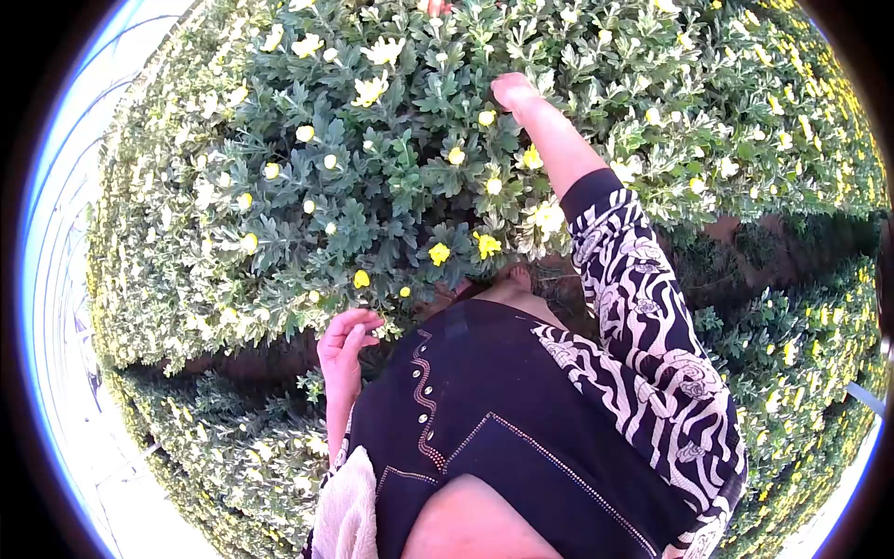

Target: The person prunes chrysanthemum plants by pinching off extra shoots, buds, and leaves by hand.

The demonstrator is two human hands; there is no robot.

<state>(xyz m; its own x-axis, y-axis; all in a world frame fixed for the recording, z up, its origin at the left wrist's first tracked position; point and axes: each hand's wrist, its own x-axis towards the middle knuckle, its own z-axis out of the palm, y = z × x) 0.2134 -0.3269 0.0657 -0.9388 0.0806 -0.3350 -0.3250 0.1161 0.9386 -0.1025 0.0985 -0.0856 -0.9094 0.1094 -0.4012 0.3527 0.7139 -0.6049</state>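
My right hand (515, 91) reaches out over the chrysanthemum plants (410, 172), its fingers curled closed among the leaves. What they grip, if anything, is hidden. A pale yellow bud (487, 118) stands just below that hand. My left hand (349, 340) is held low, close to my body at the near edge of the bed. Its fingers are bent and apart from the thumb, and nothing shows in them. The nearest bloom to it is a small yellow flower (361, 279), a little above the fingertips.
Dense flowering rows spread to both sides, with a dark soil furrow (764, 252) at the right and another behind me at the left. Curved frame bars (70, 205) of a bright structure line the left edge. Something red (436, 7) shows at the top.
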